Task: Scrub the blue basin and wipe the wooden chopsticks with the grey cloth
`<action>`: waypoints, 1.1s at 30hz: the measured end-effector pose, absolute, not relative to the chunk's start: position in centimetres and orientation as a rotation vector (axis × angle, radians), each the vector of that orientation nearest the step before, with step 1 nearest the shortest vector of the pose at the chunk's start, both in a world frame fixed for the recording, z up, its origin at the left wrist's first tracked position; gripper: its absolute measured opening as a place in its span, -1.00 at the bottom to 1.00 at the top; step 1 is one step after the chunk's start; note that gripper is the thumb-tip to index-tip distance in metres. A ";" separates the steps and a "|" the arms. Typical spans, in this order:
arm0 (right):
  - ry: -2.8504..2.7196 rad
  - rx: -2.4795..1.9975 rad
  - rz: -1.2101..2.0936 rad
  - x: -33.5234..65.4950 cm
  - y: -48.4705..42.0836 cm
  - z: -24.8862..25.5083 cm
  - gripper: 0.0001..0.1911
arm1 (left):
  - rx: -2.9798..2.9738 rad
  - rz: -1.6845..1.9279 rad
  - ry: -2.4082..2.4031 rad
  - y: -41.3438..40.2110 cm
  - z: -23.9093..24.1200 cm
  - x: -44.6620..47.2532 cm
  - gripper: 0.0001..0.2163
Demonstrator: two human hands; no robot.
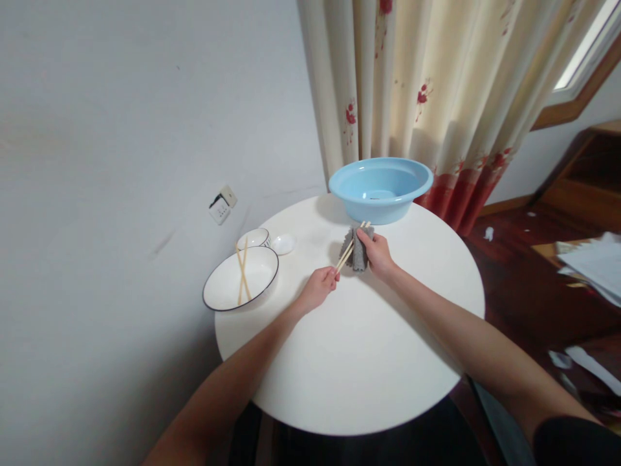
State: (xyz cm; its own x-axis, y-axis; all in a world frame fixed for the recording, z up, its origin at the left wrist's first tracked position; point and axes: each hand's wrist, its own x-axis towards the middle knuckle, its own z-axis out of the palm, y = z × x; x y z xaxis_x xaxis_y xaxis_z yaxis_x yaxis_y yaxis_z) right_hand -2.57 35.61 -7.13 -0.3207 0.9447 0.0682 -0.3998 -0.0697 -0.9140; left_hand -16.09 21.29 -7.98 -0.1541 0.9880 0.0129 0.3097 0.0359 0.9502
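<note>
My left hand [320, 287] is closed around one end of a pair of wooden chopsticks [345, 256], which slant up and away to the right. Over their far part, my right hand [378, 251] grips a grey cloth [359, 255] with a zigzag edge, folded about the sticks. The chopstick tips poke out past the cloth's upper edge. Both hands are above the middle of a round white table [349, 362]. Just beyond the cloth stands a light blue plastic basin [381, 210].
On the table's left are a large white bowl [226, 285] with a dark rim and two crossed chopsticks [242, 275], a smaller patterned bowl [255, 239] and a small white dish [283, 244]. A wall with a socket [220, 211] borders the left; a curtain [402, 84] hangs behind.
</note>
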 end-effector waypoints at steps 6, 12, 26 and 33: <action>-1.036 -0.652 1.613 -1.7 37.1 -6.6 -0.48 | 1.367 1.134 1.575 21.1 -8.0 -16.0 -0.55; -1.047 -0.700 1.593 -2.0 37.1 -7.2 -0.46 | 1.345 1.182 1.594 21.1 -8.0 -16.0 -0.61; -1.245 -0.767 1.722 -3.3 33.7 -8.0 -0.41 | 1.321 1.284 1.586 21.7 -8.3 -16.4 -0.58; -1.145 -0.780 1.620 -2.4 35.8 -7.2 -0.45 | 1.316 1.244 1.570 21.3 -7.5 -16.0 -0.58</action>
State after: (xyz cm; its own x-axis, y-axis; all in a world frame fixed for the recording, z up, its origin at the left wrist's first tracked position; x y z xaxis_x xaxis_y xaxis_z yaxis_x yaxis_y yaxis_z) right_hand -2.38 35.79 -7.17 -0.3274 0.9444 0.0289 -0.3424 -0.0900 -0.9352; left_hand -16.00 21.29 -7.46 -0.2118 0.9760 0.0502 0.2719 0.0095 0.9623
